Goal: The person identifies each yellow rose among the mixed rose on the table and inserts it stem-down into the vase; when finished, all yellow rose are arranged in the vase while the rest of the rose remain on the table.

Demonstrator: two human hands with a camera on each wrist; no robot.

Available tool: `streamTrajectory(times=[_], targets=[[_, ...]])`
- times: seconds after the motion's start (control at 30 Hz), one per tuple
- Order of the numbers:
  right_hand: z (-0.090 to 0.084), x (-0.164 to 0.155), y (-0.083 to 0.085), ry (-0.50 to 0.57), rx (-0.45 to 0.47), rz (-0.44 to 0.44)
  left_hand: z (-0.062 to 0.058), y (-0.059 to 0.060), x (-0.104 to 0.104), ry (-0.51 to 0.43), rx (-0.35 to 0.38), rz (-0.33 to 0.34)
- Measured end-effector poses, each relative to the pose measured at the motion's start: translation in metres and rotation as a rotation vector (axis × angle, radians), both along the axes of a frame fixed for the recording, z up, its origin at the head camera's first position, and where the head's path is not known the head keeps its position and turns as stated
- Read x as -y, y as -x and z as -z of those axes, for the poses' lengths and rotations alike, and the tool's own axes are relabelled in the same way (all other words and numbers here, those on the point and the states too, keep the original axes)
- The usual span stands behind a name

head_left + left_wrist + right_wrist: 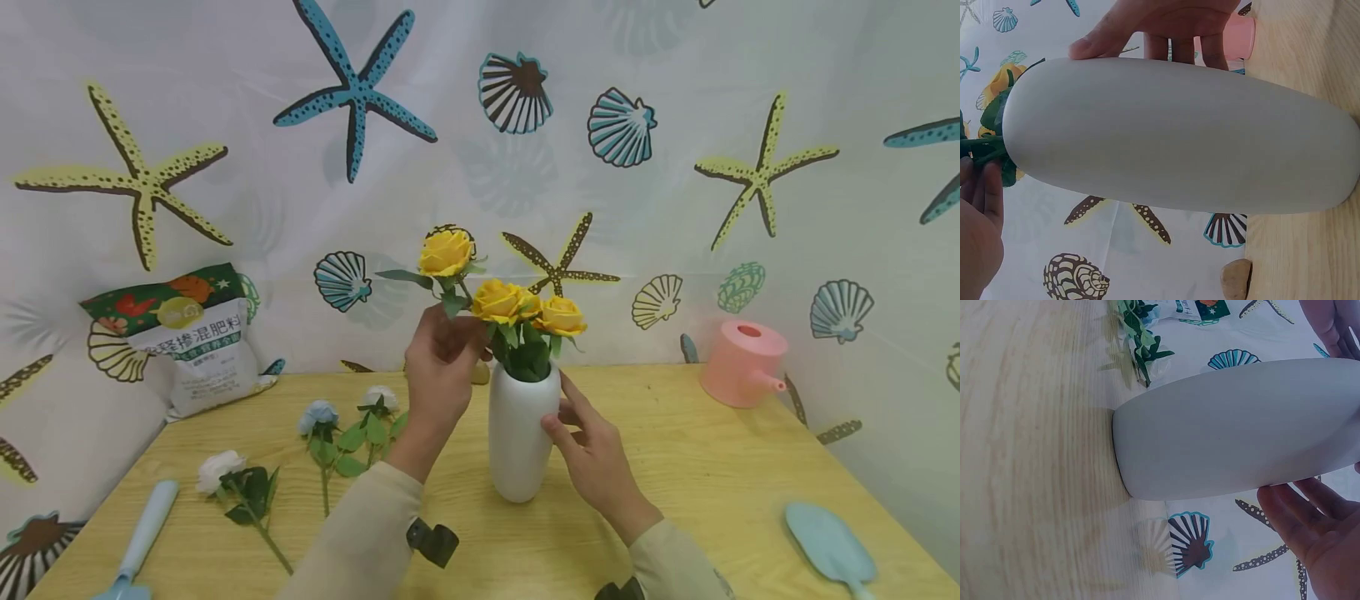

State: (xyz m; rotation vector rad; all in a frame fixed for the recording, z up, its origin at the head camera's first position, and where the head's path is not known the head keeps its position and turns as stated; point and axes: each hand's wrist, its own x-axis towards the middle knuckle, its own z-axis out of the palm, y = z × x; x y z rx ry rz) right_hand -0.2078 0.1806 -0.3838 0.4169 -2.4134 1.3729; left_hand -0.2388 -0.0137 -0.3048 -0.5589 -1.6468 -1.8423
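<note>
Wooden table [697, 492] carries, L to R: fertiliser bag [187, 337], loose white and blue roses [315, 433], white vase [517, 437] at centre w/ yellow roses [506, 300] in it, pink can [742, 362]. Left hand [442, 367] pinches a rose stem above the vase mouth. Right hand [592, 454] rests w/ straight, relaxed fingers vs. the vase's side.

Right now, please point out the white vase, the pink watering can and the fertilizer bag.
white vase [516, 450], head view, middle of its body
pink watering can [738, 367], head view, its side wall
fertilizer bag [197, 350], head view, its white front
</note>
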Motion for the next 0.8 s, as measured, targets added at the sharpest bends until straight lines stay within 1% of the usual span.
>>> streamTrajectory(times=[0.13,0.23,0.4,0.57,0.7,0.77,0.8], targets=[[0.001,0.0,-0.001,0.005,0.019,0.01,0.007,-0.004,-0.004,0.079,0.002,-0.005],[0.001,0.0,-0.001,0.006,0.012,0.01,0.011,-0.006,-0.007,0.113,0.01,-0.034],[0.001,0.001,0.0,0.002,-0.008,0.003,0.015,-0.01,-0.01,0.142,0.036,-0.073],[-0.001,0.001,-0.001,0.001,0.003,0.007,0.02,-0.013,-0.011,0.141,0.079,-0.088],[-0.003,0.001,-0.001,-0.005,0.012,0.004,0.025,-0.015,-0.006,0.129,0.074,-0.098],[-0.004,0.0,0.0,-0.011,0.01,-0.005,0.03,-0.016,-0.001,0.153,0.058,-0.131],[-0.004,0.0,0.001,-0.015,0.012,-0.01,0.033,-0.016,0.002,0.18,0.035,-0.159]])
